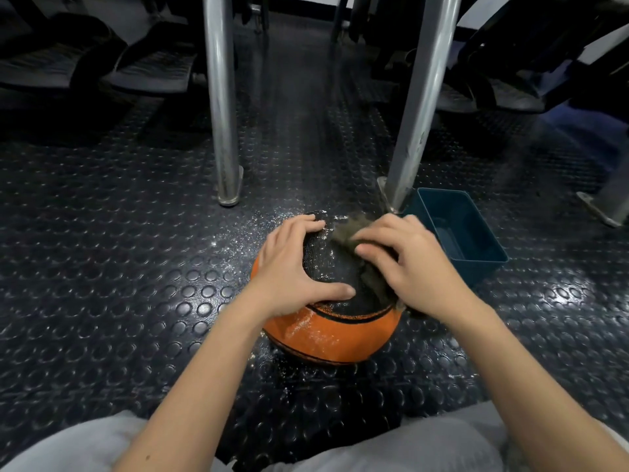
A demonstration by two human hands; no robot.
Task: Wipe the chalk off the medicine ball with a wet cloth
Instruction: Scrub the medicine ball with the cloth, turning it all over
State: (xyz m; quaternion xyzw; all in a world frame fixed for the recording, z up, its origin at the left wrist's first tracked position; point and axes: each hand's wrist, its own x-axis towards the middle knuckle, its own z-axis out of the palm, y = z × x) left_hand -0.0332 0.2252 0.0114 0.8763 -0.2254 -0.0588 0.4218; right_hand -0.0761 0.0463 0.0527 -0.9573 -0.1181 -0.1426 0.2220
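Medicine ball [333,335]: orange with a black upper panel, resting on the dark studded floor [136,267] directly in front of the seated person's knees, between both forearms.

Left hand [289,270]: laid against the upper left of the ball, fingers spread apart. The fingertips reach over the far edge of the black panel and the thumb stretches across its near edge. The hand braces the ball and holds nothing else.

Right hand [408,264]: on the upper right of the ball, fingers bent and bunched down on a dark, grey-brown cloth [347,229]. The cloth is clamped between the hand and the ball's surface. One blurred end sticks out beyond the fingertips toward the left hand, and another part trails out under the wrist at the ball's right side.

Chalk [303,323]: white streaks show on the orange band below the left hand, with specks on the black panel between the two hands. More white dust is scattered on the floor around the ball, mostly to its far left and near side.

Surroundings: a blue tub [442,191] stands on the floor just beyond and right of the ball, near the right hand but not touching it. Its contents cannot be made out. Two metal posts, one left [221,114] and one right [422,114], rise from the floor behind the ball, the right one at the tub's far corner.
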